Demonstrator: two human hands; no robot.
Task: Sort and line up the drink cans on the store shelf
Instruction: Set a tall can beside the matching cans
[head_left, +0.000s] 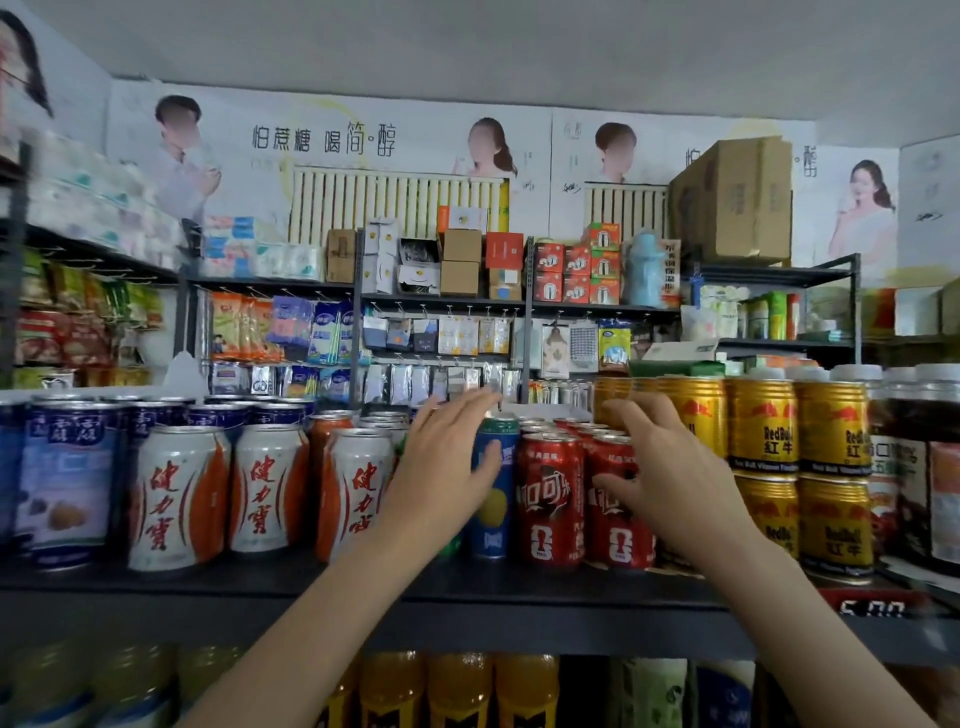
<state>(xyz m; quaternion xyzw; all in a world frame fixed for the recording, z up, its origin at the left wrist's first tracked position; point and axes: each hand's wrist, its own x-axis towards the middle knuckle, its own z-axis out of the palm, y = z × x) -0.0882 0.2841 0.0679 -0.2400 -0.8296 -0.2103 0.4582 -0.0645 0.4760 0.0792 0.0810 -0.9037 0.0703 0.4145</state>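
While blue can (496, 488) stands at shelf (311, 582) front, centre row, my left hand (441, 478) wraps it from 9 o'clock, thumb across label, fingers curled behind rim. Red cans (549, 499) touching it at 3 o'clock; my right hand (670, 467) spread loose over them, thumb on front red can, gripping nothing. White-orange cans (179, 499) at 9 o'clock. Gold cans (763, 426) stacked at 3 o'clock.
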